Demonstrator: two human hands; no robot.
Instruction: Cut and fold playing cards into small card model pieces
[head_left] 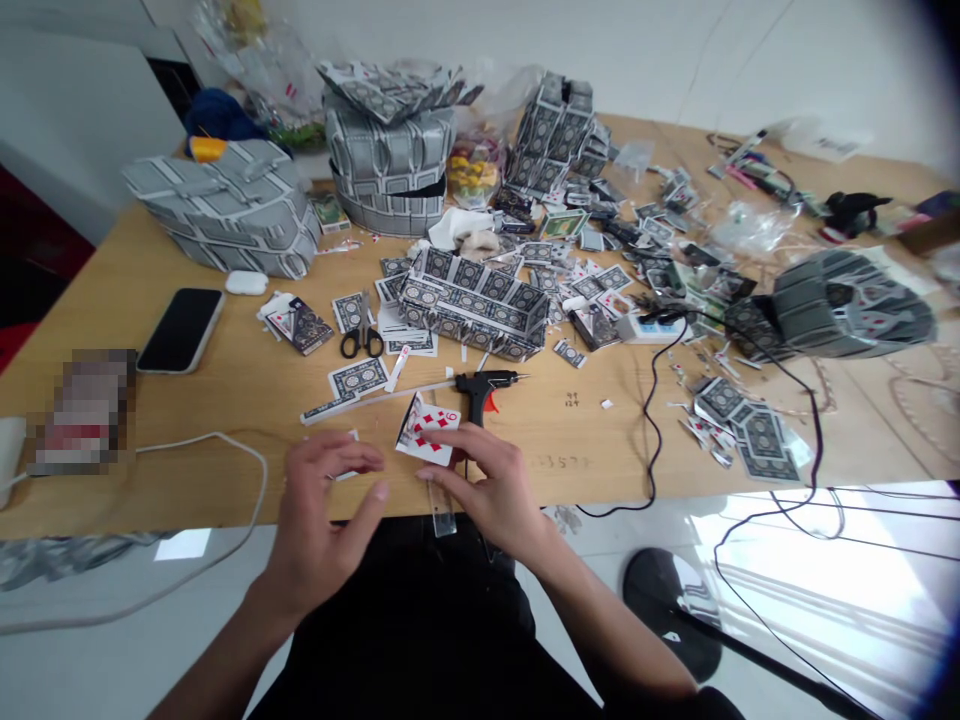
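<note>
Your right hand [491, 490] rests at the near edge of the surface [585, 440], its fingers [450, 440] pinching the near corner of a folded playing card [429, 428]. That card, a six of diamonds, lies face up just near of the glue gun [481, 388], tilted so its long axis runs from near right to far left, with the corner "6" at its far right. Your left hand [322, 500] lies just left of it, fingers loosely spread and curled over a small white scrap [346, 472]; whether they grip it, you cannot tell. A clear ruler [442, 515] sticks out over the near edge under your right hand.

The glue gun lies with its nozzle pointing right and its black cord trailing off the near edge. Far of it sits a long box [472, 305] built from card backs, with scissors [363, 335] to its left and a phone [181, 330] farther left.

The surface is a light wooden table, strewn with loose cards and cuttings, bearing large grey card-built shapes [225, 205] at the far left and another [851, 300] at the right. White walls stand behind; pale floor shows below.
</note>
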